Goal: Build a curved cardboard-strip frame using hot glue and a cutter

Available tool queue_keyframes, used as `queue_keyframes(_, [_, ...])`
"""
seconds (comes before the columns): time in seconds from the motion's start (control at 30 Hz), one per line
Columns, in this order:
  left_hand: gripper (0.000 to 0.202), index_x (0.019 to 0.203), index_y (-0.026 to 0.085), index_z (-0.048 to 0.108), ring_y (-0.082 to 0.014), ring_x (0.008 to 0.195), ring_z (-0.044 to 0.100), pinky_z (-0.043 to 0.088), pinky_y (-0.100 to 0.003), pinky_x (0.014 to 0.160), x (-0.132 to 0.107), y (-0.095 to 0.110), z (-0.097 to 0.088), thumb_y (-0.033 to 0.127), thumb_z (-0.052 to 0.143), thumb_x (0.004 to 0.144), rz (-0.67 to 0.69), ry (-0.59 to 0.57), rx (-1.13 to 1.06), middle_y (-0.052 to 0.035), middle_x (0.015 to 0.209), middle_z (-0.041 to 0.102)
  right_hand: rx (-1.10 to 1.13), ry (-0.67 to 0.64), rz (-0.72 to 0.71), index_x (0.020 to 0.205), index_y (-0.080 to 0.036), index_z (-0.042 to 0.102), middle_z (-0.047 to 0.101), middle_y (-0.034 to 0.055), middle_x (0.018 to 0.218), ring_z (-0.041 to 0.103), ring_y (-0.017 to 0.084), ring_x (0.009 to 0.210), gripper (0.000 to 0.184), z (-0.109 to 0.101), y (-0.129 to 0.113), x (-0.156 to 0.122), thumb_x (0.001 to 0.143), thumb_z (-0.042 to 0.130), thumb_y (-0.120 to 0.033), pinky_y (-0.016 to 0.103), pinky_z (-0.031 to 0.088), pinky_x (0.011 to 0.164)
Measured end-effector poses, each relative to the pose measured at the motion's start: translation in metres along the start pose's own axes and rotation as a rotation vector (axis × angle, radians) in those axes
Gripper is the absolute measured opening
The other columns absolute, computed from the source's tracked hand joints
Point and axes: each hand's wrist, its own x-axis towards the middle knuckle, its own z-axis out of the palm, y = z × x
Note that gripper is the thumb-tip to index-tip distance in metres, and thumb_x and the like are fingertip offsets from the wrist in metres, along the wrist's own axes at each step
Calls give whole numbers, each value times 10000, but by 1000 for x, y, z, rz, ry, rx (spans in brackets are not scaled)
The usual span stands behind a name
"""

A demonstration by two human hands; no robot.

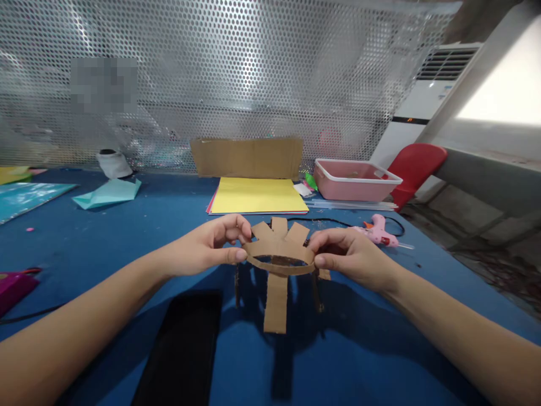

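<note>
Between both hands, above the blue table, I hold a brown cardboard ring (276, 268) with flat cardboard strips sticking out around it. One strip points down toward me, shorter ones fan out on the far side, and narrow strips hang at the sides. My left hand (211, 245) pinches the ring's left edge between thumb and fingers. On the opposite edge, my right hand (350, 254) grips it the same way. The ring's shadow falls on the table below. Left of that shadow lies a black phone-like slab (180, 349).
Behind the ring lies a stack of coloured sheets, yellow paper (260, 196) on top, before a cardboard piece (247, 158). A pink hot glue gun (380, 230) lies at right, near a pink bin (350, 186). Folded turquoise paper (107, 193) sits at left; a red chair (416, 166) stands beyond.
</note>
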Motion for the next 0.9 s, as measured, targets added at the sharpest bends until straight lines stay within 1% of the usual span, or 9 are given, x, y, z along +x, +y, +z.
queue_keyframes(0.07, [274,926,180,503,-114,736,539,423,-240,672,0,2,-1,224,724,768,25,-16,13,16,799,576,-58,-23,-25,737,-201,711,664,26,713,585,135,625,298,-1,-2,-2,610,839,-439,262,486,550])
queue_keyframes(0.17, [271,887,183,488,-112,725,539,421,-243,664,0,2,2,220,726,764,27,-19,-29,21,790,577,-98,-26,-57,750,-208,718,654,29,695,564,134,592,290,-1,-3,-4,636,822,-454,266,467,519])
queue_keyframes(0.27, [274,847,181,471,-93,652,504,401,-229,603,-1,1,6,236,727,766,-13,-4,-93,37,743,549,-68,-9,-63,751,-205,718,669,31,734,587,138,631,299,-1,-3,-3,614,838,-441,269,491,563])
queue_keyframes(0.37, [295,821,183,459,-79,596,473,374,-213,547,-1,-1,9,257,737,757,-42,15,-157,49,709,525,-21,5,-30,753,-198,715,676,25,760,605,137,676,309,-1,-2,-2,590,855,-420,266,509,620])
queue_keyframes(0.5, [308,821,179,468,-72,607,499,389,-202,559,0,-6,10,228,759,733,-59,17,-192,51,728,556,-5,-20,8,773,-188,707,668,9,761,602,124,698,299,-2,3,1,608,850,-391,262,506,680])
queue_keyframes(0.57, [304,824,172,474,-68,617,509,395,-198,573,2,-9,9,214,761,733,-68,2,-189,53,729,565,-7,-37,24,792,-185,698,668,6,766,598,120,695,298,-2,8,3,627,840,-389,261,500,679])
queue_keyframes(0.67, [311,828,163,477,-70,634,531,405,-196,586,5,-16,5,237,765,738,-95,-14,-194,44,738,584,3,-48,50,808,-180,683,670,4,773,597,117,691,316,-3,14,6,638,832,-399,258,490,669])
queue_keyframes(0.77, [338,824,159,478,-74,646,559,428,-199,601,6,-21,2,272,782,727,-126,3,-209,36,749,602,12,-54,66,820,-170,676,668,2,768,593,110,677,335,-5,19,9,637,832,-402,250,481,651])
queue_keyframes(0.9, [349,825,156,497,-74,636,567,430,-194,588,8,-25,1,296,794,711,-132,19,-216,36,738,610,21,-66,75,830,-165,668,661,-7,751,584,97,650,347,-6,22,10,643,826,-410,239,473,633])
